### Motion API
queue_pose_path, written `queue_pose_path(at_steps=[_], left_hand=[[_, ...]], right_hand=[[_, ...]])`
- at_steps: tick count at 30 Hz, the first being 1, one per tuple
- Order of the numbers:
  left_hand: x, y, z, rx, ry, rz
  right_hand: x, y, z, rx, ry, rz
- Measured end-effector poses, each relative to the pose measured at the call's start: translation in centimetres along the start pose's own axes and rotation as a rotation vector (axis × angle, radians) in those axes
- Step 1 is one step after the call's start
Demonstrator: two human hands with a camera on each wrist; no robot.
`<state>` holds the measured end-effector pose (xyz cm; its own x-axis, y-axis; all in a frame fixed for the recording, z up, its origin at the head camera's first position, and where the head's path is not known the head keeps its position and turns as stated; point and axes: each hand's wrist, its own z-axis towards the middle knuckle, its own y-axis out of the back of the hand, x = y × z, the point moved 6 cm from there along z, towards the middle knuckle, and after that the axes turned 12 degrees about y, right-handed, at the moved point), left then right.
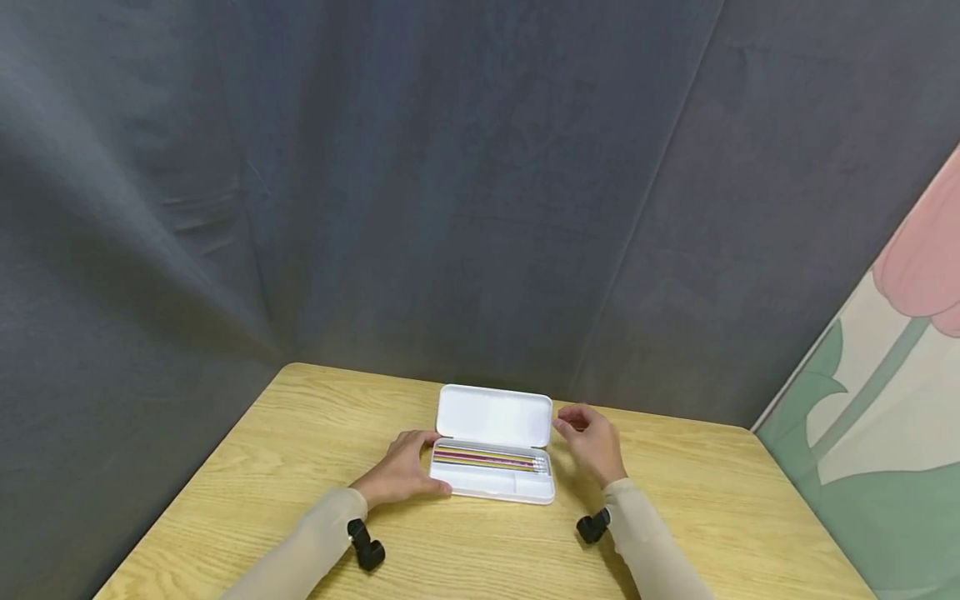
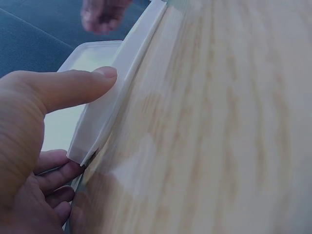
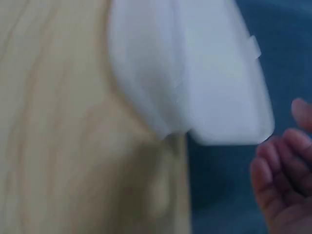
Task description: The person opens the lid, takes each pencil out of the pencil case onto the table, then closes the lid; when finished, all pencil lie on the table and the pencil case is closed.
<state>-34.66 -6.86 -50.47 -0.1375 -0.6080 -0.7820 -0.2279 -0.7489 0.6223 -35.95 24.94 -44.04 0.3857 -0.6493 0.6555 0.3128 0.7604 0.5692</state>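
Note:
A white pencil case lies on the wooden table with its lid raised at the back. Several striped pencils lie side by side in its rear compartment; the front compartments show bare white plastic. My left hand grips the case's left end, thumb along the front wall and fingers round the end. Beside the lid's right edge is my right hand, fingers loosely bent with nothing in them. In the right wrist view its fingertips are close to the lid's corner; whether they touch is unclear.
The wooden table ends just behind the case, where a dark grey curtain hangs. A fabric panel with a tulip pattern stands at the right. Both sleeves carry small black wrist cameras.

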Motion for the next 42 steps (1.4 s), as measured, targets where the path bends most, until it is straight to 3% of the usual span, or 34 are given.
queue_pose_path(at_steps=[3, 6, 10, 13, 19, 26, 42], left_hand=[[0.1, 0.1, 0.0, 0.000, 0.000, -0.006], [0.1, 0.2, 0.1, -0.001, -0.002, -0.006], [0.0, 0.1, -0.1, 0.007, 0.001, -0.013], [-0.1, -0.1, -0.3, 0.023, -0.001, -0.025], [0.0, -0.1, -0.5, 0.041, -0.001, -0.023], [0.1, -0.1, -0.3, 0.066, -0.025, -0.050], [0.0, 0.0, -0.1, 0.043, -0.051, -0.054]], right_hand=[[2.6, -0.1, -0.1, 0.018, 0.119, 0.101], [4.7, -1.5, -0.4, 0.137, 0.197, 0.170], [5.3, -4.3, -1.4, 0.291, 0.304, 0.101], [5.0, -5.6, -2.3, 0.359, 0.351, 0.016], [4.4, -6.7, -3.1, 0.425, 0.376, -0.111], [4.4, -7.2, -3.0, 0.489, 0.386, -0.141], [4.1, -6.9, -2.5, 0.468, 0.400, -0.169]])
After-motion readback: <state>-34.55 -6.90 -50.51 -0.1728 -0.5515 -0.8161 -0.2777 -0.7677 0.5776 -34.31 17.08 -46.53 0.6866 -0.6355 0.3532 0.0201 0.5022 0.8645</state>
